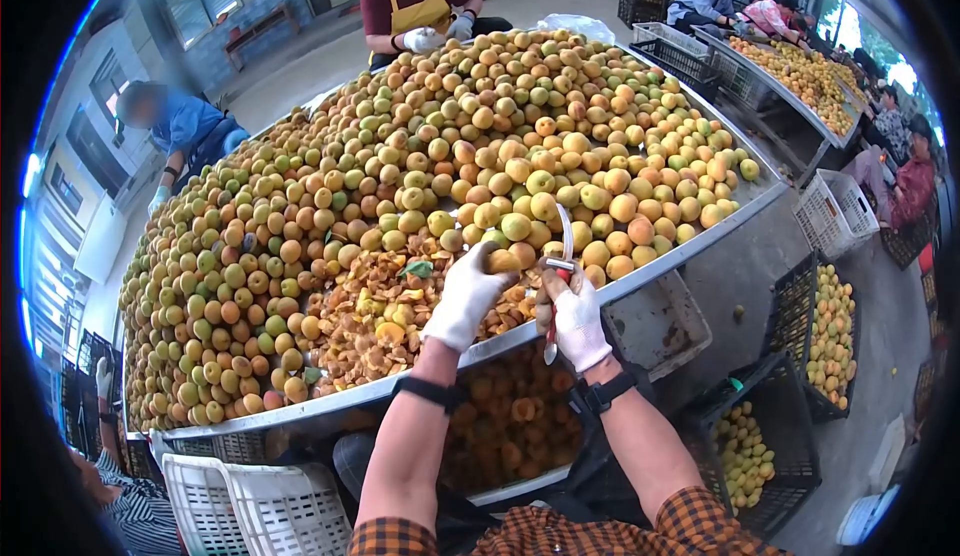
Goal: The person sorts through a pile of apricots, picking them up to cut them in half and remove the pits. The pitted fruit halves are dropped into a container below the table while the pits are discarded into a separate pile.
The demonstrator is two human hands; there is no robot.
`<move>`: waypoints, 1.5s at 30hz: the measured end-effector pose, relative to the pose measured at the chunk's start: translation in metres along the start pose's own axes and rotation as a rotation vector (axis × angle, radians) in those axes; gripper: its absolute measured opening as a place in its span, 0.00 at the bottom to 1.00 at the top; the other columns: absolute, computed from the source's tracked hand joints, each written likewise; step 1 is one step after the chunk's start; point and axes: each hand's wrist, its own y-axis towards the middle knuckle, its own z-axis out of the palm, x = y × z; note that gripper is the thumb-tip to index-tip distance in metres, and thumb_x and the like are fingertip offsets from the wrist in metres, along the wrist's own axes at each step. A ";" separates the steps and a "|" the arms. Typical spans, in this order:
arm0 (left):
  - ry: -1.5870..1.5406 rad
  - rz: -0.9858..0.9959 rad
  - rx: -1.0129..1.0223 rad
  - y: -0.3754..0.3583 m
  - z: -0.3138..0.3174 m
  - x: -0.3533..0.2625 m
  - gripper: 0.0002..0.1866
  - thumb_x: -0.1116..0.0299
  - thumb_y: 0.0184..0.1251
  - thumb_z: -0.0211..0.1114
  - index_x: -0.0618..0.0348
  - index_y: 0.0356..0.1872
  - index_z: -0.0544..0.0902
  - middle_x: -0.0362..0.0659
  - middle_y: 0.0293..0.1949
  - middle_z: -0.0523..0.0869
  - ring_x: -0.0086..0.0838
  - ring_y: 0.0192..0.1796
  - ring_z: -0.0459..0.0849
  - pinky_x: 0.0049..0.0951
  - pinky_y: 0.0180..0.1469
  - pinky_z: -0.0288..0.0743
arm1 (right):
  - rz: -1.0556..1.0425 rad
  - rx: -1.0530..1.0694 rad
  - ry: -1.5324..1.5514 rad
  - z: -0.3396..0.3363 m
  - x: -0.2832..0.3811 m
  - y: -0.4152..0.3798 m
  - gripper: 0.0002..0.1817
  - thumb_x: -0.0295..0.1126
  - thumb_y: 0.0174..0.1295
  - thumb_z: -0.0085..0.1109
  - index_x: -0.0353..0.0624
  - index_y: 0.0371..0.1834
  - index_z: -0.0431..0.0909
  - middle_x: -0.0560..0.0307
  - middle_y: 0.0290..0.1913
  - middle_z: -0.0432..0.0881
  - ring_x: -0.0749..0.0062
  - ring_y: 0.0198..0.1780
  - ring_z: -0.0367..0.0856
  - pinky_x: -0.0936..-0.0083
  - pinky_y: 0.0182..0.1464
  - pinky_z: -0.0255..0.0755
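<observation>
My left hand (pixel 466 298), in a white glove with darkened fingertips, is closed around an apricot (pixel 503 262) above the front edge of the table. Just right of it, my gloved right hand (pixel 577 324) grips a curved knife (pixel 567 230), its blade pointing up and away from me. Some red shows at the knife's grip; the rest is covered by my fingers. Beneath and left of my hands lies a heap of cut apricot pieces (pixel 372 328) with a green leaf (pixel 417 269) on it. Whole apricots (pixel 330 171), yellow, orange and green, surround the heap.
The table's metal rim (pixel 690 246) runs before me. Below are cut apricots (pixel 515 421). White crates (pixel 275 506) stand front left; black crates of apricots (pixel 745 456) stand right. Co-workers stand at the far side (pixel 418 6) and left (pixel 185 131); others sit right.
</observation>
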 end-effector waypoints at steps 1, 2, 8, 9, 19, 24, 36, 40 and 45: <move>-0.238 -0.061 0.054 -0.009 -0.009 -0.008 0.28 0.66 0.52 0.74 0.63 0.55 0.76 0.46 0.46 0.83 0.27 0.46 0.82 0.27 0.49 0.77 | 0.022 0.014 -0.012 -0.001 0.005 -0.006 0.11 0.40 0.70 0.54 0.46 0.43 0.68 0.65 0.23 0.71 0.83 0.15 0.68 0.84 0.16 0.64; -0.550 -0.074 0.091 -0.025 -0.018 -0.019 0.27 0.68 0.53 0.73 0.63 0.55 0.75 0.43 0.46 0.82 0.25 0.46 0.81 0.26 0.48 0.77 | 0.045 0.034 -0.024 -0.003 0.011 -0.013 0.11 0.41 0.71 0.53 0.46 0.42 0.68 0.65 0.23 0.71 0.83 0.15 0.68 0.84 0.16 0.64; -1.285 -0.058 0.197 -0.124 -0.049 -0.037 0.34 0.61 0.59 0.68 0.58 0.66 0.66 0.46 0.57 0.76 0.33 0.58 0.77 0.37 0.61 0.73 | -0.002 0.425 -0.249 0.005 0.041 -0.089 0.21 0.45 0.72 0.51 0.42 0.60 0.71 0.68 0.27 0.72 0.89 0.27 0.67 0.88 0.28 0.63; -1.313 -0.025 0.169 -0.136 -0.049 -0.040 0.35 0.62 0.58 0.69 0.60 0.65 0.66 0.47 0.56 0.77 0.34 0.58 0.77 0.37 0.61 0.72 | -0.030 0.448 -0.325 0.008 0.042 -0.098 0.21 0.44 0.72 0.51 0.41 0.59 0.72 0.65 0.27 0.75 0.83 0.27 0.71 0.85 0.29 0.66; -1.347 0.136 0.015 -0.199 -0.052 -0.053 0.38 0.60 0.56 0.70 0.63 0.66 0.65 0.53 0.55 0.77 0.42 0.57 0.78 0.41 0.64 0.68 | -0.335 0.590 -0.706 0.040 0.046 -0.156 0.14 0.36 0.70 0.52 0.38 0.50 0.75 0.43 0.32 0.81 0.52 0.34 0.82 0.71 0.37 0.73; -1.392 0.120 -0.047 -0.212 -0.053 -0.064 0.39 0.64 0.58 0.69 0.61 0.70 0.61 0.52 0.58 0.75 0.40 0.58 0.78 0.38 0.64 0.69 | -0.369 0.594 -0.693 0.038 0.051 -0.167 0.13 0.36 0.70 0.53 0.38 0.50 0.75 0.45 0.32 0.81 0.57 0.33 0.83 0.73 0.37 0.73; -1.319 0.059 0.069 -0.221 -0.051 -0.059 0.48 0.63 0.50 0.74 0.63 0.71 0.59 0.50 0.58 0.77 0.34 0.58 0.77 0.30 0.64 0.68 | -0.555 0.515 -0.787 0.039 0.049 -0.175 0.13 0.34 0.68 0.56 0.41 0.51 0.75 0.41 0.33 0.82 0.43 0.36 0.83 0.68 0.34 0.76; -1.323 0.061 0.056 -0.220 -0.050 -0.061 0.48 0.65 0.48 0.74 0.64 0.71 0.58 0.53 0.57 0.76 0.36 0.56 0.78 0.32 0.60 0.72 | -0.514 0.508 -0.824 0.037 0.049 -0.178 0.12 0.34 0.68 0.56 0.40 0.50 0.75 0.40 0.32 0.81 0.43 0.37 0.83 0.68 0.34 0.76; -1.235 0.027 0.084 -0.220 -0.055 -0.055 0.49 0.63 0.48 0.75 0.64 0.72 0.58 0.52 0.57 0.78 0.32 0.55 0.79 0.26 0.56 0.73 | -0.439 0.528 -0.834 0.035 0.050 -0.178 0.12 0.34 0.68 0.56 0.39 0.49 0.74 0.38 0.30 0.80 0.43 0.37 0.83 0.67 0.33 0.75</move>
